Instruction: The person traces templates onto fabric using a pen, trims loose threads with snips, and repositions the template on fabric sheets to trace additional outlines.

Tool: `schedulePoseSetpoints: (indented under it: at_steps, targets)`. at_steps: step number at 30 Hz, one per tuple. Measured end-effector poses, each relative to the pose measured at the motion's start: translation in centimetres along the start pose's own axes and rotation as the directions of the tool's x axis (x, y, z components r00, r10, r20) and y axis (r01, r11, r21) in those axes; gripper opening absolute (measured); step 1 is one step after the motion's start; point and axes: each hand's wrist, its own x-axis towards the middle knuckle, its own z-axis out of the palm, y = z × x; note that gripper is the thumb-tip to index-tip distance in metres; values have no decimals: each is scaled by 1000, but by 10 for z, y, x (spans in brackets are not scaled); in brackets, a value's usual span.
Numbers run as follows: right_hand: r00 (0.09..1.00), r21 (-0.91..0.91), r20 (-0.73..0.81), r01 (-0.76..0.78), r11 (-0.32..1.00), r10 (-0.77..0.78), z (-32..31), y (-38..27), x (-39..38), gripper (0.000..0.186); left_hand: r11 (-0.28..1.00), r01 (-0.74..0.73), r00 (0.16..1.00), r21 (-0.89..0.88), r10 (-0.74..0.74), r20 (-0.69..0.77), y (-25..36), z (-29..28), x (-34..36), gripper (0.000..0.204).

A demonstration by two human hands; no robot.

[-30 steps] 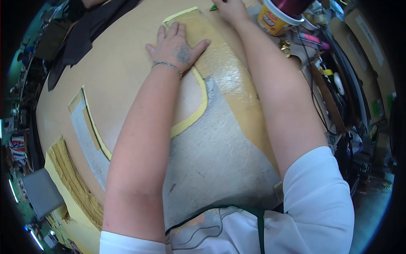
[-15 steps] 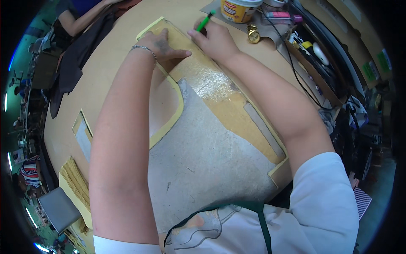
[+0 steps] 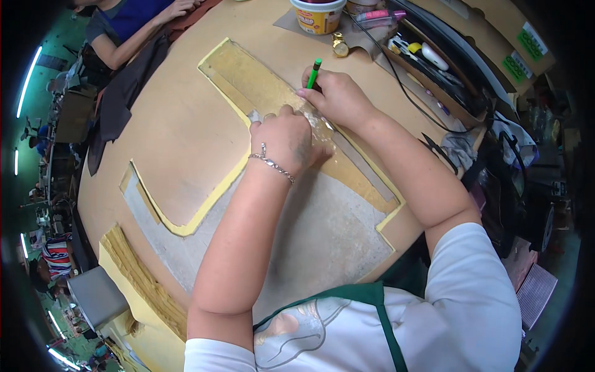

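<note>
A large flat pattern piece (image 3: 310, 229), grey and tan with a yellow border and a shiny patch like clear tape, lies on the tan work surface (image 3: 180, 111). It has a long arm reaching away from me and a curved cut-out on its left. My left hand (image 3: 285, 139) presses down on its middle, thumb stretched out to the right, fingers partly bent and holding nothing. Beside the pattern's right edge, my right hand (image 3: 341, 99) is closed around a green pen (image 3: 314, 74), its top pointing up. The pen's tip is hidden behind the fingers.
A yellow and white tub (image 3: 317, 15), a gold watch (image 3: 339, 45) and a box of tools (image 3: 427, 59) stand at the back right, with a black cable (image 3: 396, 77) beside them. Folded yellow material (image 3: 139, 273) lies at the near left. Another person's arm (image 3: 133, 46) is at the far left.
My left hand has moved from the pattern's far end back toward me, to its middle. My right hand with the pen has come nearer along the right edge. The view has shifted slightly.
</note>
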Motion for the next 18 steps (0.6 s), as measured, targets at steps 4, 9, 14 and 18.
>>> schedulePoseSetpoints:
  at_steps: [4, 9, 14, 18]
  targets:
    - [998, -36, -23, -55, 998, 54, -13, -14, -44, 17, 999, -38, 999, 12, 37, 27, 7, -2, -9, 70]
    - [984, 18, 63, -170, 985, 169, -52, -17, -120, 15, 1000, -18, 996, 23, 16, 88, 3, 2, -4, 72]
    - [997, 77, -25, -73, 994, 75, -28, -13, -82, 15, 1000, -11, 989, 19, 8, 146, 8, -1, -4, 74]
    - [988, 98, -156, -8, 995, 23, 3, 0, -23, 15, 1000, -12, 990, 26, 8, 140, 17, -7, -4, 77]
